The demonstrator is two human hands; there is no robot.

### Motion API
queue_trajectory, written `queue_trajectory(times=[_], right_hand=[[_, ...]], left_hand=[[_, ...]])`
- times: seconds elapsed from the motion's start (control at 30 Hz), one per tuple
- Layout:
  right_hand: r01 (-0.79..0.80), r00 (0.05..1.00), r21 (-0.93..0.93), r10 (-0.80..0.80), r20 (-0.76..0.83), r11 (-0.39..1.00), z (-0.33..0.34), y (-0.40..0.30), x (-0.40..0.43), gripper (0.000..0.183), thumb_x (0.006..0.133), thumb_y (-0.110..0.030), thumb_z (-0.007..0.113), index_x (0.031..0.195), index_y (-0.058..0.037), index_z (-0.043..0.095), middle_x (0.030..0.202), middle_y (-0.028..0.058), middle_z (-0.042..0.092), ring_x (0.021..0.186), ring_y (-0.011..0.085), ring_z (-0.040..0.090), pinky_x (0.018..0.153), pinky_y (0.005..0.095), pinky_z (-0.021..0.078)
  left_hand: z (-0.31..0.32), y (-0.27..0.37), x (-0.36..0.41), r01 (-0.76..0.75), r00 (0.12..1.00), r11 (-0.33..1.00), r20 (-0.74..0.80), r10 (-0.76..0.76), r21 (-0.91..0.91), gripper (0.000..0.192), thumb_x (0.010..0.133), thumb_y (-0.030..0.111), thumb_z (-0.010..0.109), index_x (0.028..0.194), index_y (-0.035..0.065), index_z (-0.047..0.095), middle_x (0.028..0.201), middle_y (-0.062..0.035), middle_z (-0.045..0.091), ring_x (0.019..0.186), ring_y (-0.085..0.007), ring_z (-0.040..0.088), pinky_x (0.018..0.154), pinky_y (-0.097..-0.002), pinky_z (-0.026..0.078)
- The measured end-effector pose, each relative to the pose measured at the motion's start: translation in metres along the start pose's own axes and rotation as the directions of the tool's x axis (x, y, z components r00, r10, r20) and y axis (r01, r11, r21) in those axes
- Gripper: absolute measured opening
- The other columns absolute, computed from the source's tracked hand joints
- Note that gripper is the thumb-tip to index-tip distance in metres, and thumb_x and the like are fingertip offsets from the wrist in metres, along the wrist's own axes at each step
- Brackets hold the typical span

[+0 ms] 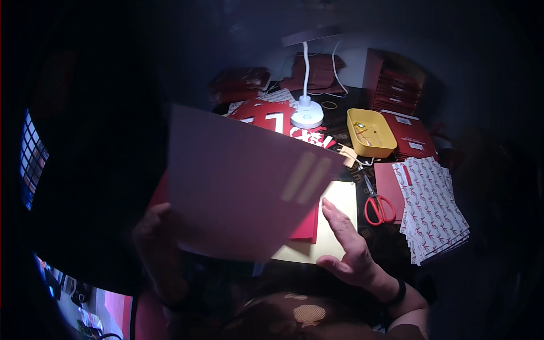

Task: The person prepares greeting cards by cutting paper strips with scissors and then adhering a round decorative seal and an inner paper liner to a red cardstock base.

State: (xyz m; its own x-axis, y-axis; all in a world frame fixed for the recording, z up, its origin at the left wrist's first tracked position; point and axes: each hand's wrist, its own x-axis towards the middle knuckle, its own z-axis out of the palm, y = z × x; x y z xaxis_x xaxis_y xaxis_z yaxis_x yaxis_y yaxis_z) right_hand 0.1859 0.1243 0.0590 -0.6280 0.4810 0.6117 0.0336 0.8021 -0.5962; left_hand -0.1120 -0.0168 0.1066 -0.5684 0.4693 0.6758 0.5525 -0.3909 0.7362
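My left hand grips the left edge of a large sheet of paper or card, held up over the table and slightly blurred. Two pale strips show near the sheet's right corner. My right hand is apart from the sheet, thumb and fingers spread, over the right part of a cream board. A red folder or card lies on that board, mostly hidden by the raised sheet. To the right of the board lie scissors with red handles.
A white desk lamp stands at the back, beside red card pieces and scraps. Right of it are a yellow plastic box, stacked red packets and a pile of patterned sheets. Lit screens show at far left.
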Motion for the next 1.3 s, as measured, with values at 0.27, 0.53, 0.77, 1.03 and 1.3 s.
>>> queue_trajectory(times=[0.27, 0.53, 0.77, 1.03, 1.3], right_hand=[[-0.235, 0.853, 0.808, 0.512, -0.095, 0.540, -0.001, -0.005, -0.015, 0.026, 0.100, -0.014, 0.058, 0.115, 0.0064, 0.064, 0.093, 0.0023, 0.068, 0.086, 0.0058, 0.059, 0.075, 0.0232, 0.0491], [-0.411, 0.819, 0.814, 0.559, 0.131, 0.411, -0.005, 0.007, -0.036, 0.023, 0.097, -0.010, 0.057, 0.110, 0.0081, 0.063, 0.099, 0.0083, 0.068, 0.088, 0.0119, 0.064, 0.080, 0.0264, 0.0515], [-0.483, 0.786, 0.819, 0.567, 0.248, 0.311, -0.001, 0.009, -0.033, 0.021, 0.094, -0.011, 0.063, 0.109, 0.0030, 0.064, 0.097, 0.0057, 0.067, 0.088, 0.0095, 0.063, 0.080, 0.0256, 0.0509], [-0.476, 0.832, 0.830, 0.456, 0.316, 0.291, 0.000, 0.018, -0.036, 0.022, 0.092, -0.006, 0.062, 0.112, 0.0022, 0.064, 0.102, 0.0064, 0.068, 0.092, 0.0106, 0.063, 0.082, 0.0267, 0.0509], [-0.433, 0.823, 0.883, 0.480, 0.304, 0.182, 0.005, 0.009, -0.032, 0.020, 0.088, 0.002, 0.061, 0.105, 0.0042, 0.070, 0.101, 0.0111, 0.070, 0.090, 0.0142, 0.067, 0.081, 0.0292, 0.0539]], left_hand=[[0.050, 0.002, -0.017, 0.679, 0.649, 0.668, 0.675, -0.351, -0.305, 0.025, 0.095, 0.008, 0.057, 0.113, -0.0090, 0.061, 0.100, -0.0113, 0.069, 0.088, -0.0133, 0.066, 0.080, -0.0259, 0.052], [0.070, -0.023, -0.029, 0.864, 0.455, 0.373, 0.842, -0.290, -0.339, 0.023, 0.091, 0.004, 0.063, 0.111, -0.0087, 0.061, 0.101, -0.0132, 0.068, 0.088, -0.0152, 0.068, 0.081, -0.0301, 0.056], [0.077, -0.029, -0.043, 0.915, 0.352, 0.329, 0.859, -0.371, -0.233, 0.017, 0.088, 0.003, 0.065, 0.103, -0.0068, 0.066, 0.096, -0.0127, 0.070, 0.082, -0.0150, 0.068, 0.074, -0.0277, 0.056], [0.074, -0.040, -0.046, 0.904, 0.351, 0.362, 0.879, -0.323, -0.229, 0.017, 0.087, 0.000, 0.066, 0.103, -0.0071, 0.067, 0.095, -0.0132, 0.071, 0.082, -0.0160, 0.069, 0.073, -0.0300, 0.056], [0.071, -0.032, -0.048, 0.914, 0.387, 0.257, 0.864, -0.322, -0.314, 0.017, 0.083, -0.006, 0.065, 0.098, -0.0065, 0.071, 0.096, -0.0153, 0.072, 0.084, -0.0205, 0.070, 0.075, -0.0318, 0.058]])
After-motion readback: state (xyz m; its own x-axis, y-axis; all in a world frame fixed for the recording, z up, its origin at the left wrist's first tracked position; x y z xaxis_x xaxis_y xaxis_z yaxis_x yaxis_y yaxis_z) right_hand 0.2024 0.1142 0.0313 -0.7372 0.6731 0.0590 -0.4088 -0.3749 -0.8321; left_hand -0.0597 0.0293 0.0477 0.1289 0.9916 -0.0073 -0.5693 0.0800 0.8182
